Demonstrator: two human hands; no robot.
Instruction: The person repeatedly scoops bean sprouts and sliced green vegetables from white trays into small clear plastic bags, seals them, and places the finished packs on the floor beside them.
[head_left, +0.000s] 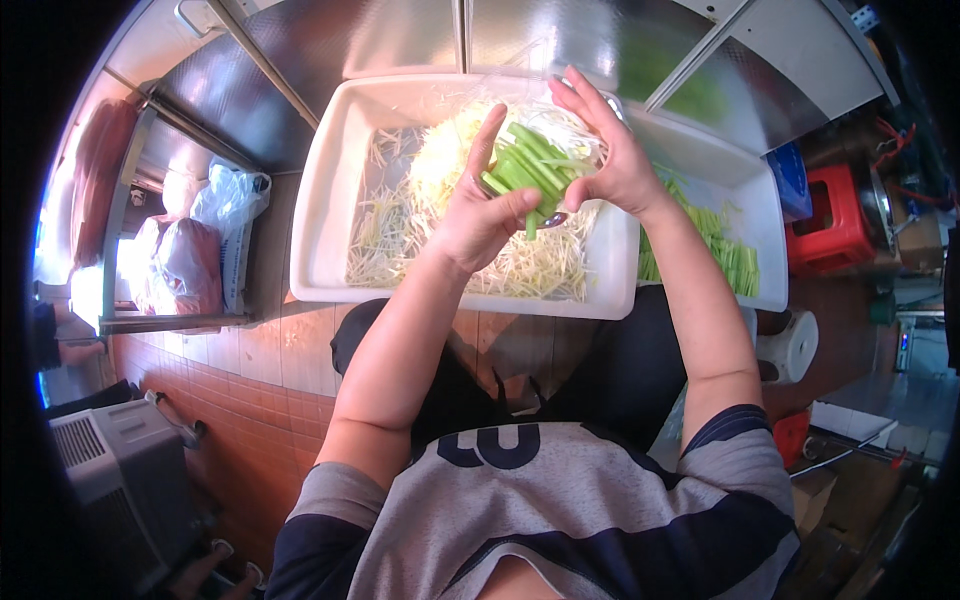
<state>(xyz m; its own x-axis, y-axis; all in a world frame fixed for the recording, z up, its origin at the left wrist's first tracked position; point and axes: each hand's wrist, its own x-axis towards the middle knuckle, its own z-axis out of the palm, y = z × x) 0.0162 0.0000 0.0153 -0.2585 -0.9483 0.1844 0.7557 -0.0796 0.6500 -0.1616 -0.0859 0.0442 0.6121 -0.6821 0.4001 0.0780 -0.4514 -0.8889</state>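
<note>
Above a white plastic tub (457, 304), my left hand (480, 206) and my right hand (622, 169) grip opposite sides of what looks like a clear plastic container with a raised lid (525, 64). Cut green vegetable stalks (529, 172) lie on top in it, some poking out over the near edge. White shreds (559, 124) lie at its far right; whether they are inside it is hard to tell. My left thumb presses by the near stalks. Below, the tub holds a pale yellow heap of shreds (435, 161) and loose bean sprouts (525, 274).
A second white tub (772, 255) with cut green stalks (705, 225) adjoins on the right. Metal cabinet doors (390, 34) rise behind. Left stands a rack (124, 225) with plastic bags (180, 262). Red (832, 217) and white stools (799, 349) stand right. Other people's feet (196, 431) show lower left.
</note>
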